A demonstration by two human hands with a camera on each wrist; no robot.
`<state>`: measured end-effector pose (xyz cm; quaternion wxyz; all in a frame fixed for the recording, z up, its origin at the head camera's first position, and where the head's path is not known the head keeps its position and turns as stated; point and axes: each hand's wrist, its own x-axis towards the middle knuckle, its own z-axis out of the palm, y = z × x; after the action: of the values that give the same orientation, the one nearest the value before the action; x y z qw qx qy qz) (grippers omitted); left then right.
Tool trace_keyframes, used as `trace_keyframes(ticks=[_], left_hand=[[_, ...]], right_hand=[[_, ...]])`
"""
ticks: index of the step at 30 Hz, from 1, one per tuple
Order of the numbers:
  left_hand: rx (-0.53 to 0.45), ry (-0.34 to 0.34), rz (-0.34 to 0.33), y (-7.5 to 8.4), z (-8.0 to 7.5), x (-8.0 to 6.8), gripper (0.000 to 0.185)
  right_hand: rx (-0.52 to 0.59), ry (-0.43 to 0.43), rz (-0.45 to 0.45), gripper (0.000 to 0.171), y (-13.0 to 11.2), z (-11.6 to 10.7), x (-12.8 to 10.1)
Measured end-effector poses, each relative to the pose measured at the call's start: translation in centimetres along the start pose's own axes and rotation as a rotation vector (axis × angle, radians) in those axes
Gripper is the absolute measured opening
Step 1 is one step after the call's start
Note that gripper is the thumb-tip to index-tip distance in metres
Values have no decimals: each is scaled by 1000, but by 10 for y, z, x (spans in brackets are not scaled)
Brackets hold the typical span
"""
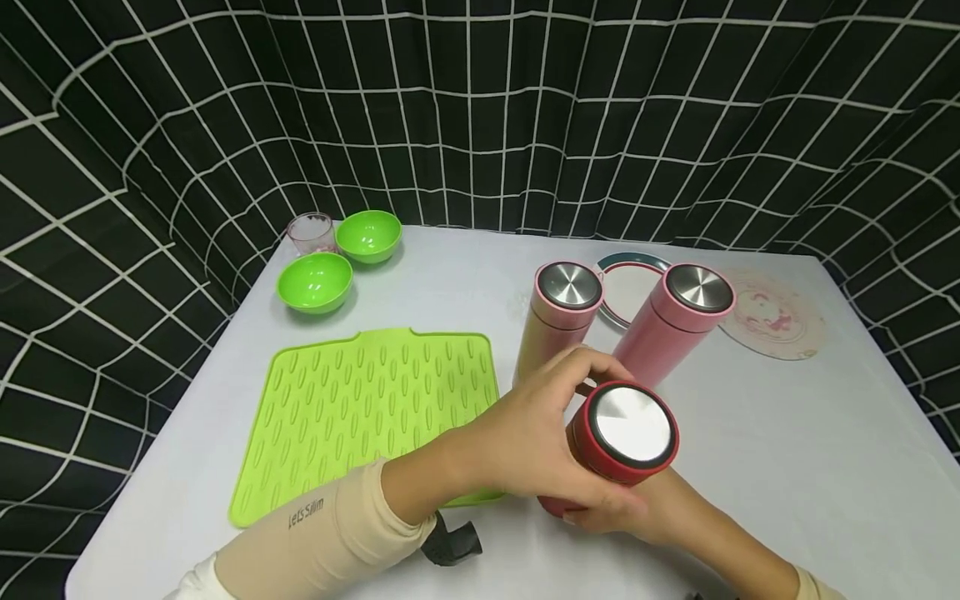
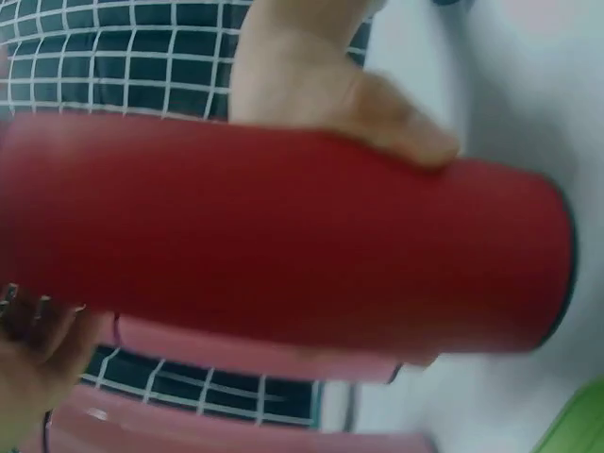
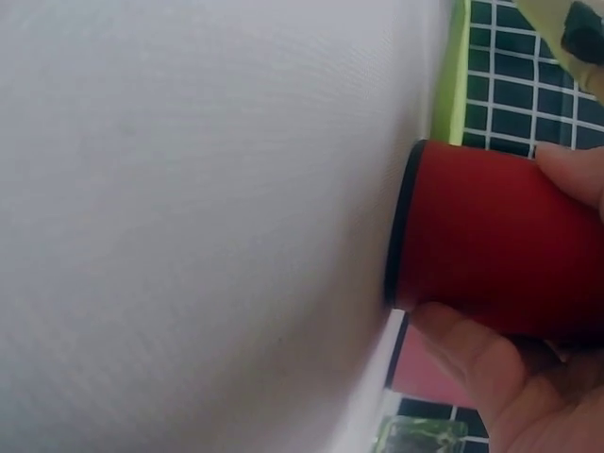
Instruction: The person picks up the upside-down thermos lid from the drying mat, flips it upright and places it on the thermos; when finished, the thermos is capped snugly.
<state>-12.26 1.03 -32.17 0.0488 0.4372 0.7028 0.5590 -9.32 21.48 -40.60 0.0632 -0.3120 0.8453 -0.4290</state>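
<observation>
bright even light, soft shadows; head view bends at edges; both wrist views blurred, out of focus.

A white table [image 1: 787, 450] is seen across the lower frame. A black curtain with a white grid [image 1: 480, 108] is hung behind it, filling the top and both sides. Light is even.

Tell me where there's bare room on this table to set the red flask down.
Bare tabletop lies right of the red flask, below the pink plate. Another bare strip runs between the green bowls and the pink flasks. It is crowded around those flasks and the green mat.
</observation>
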Motion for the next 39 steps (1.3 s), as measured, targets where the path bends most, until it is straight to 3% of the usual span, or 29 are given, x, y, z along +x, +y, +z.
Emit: trace_keyframes(ticks=[2, 5, 8, 12, 15, 18, 20, 22, 25, 29, 32, 35, 39], left_hand=[[26, 20, 20, 0, 1, 1, 78], [-33, -26, 67, -2, -2, 4, 73], [-49, -57, 45, -1, -4, 3, 78], [55, 85, -2, 6, 4, -1, 78], [44, 161, 17, 7, 3, -1, 72], [-105, 104, 38, 2, -3, 2, 68], [-206, 37, 11, -1, -7, 3, 68], [-215, -6, 3, -3, -7, 4, 70], [-28, 21, -20, 0, 0, 0, 78], [218, 200, 20, 7, 13, -3, 80], [203, 269, 103, 5, 13, -1, 71], [36, 172, 109, 1, 4, 0, 70], [-164, 1, 16, -6, -6, 3, 76]], right_hand=[[13, 10, 8, 48, 0, -1, 1], [85, 8, 0, 51, 1, -2, 4], [64, 4, -28, 52, 1, -3, 4], [13, 15, -13, 51, 1, -2, 3], [70, 6, 8, 51, 1, -2, 4], [79, 10, 35, 53, 0, -3, 3], [62, 13, 46, 54, 1, -4, 2], [38, 18, 40, 54, 1, -4, 2], [6, 7, -44, 48, 3, -4, 3], [-26, -24, -61, 38, 2, -3, 4], [-29, -32, -9, 41, 2, -3, 3], [-52, -21, -4, 47, 3, -4, 3], [-57, -12, -10, 50, 4, -5, 2]])
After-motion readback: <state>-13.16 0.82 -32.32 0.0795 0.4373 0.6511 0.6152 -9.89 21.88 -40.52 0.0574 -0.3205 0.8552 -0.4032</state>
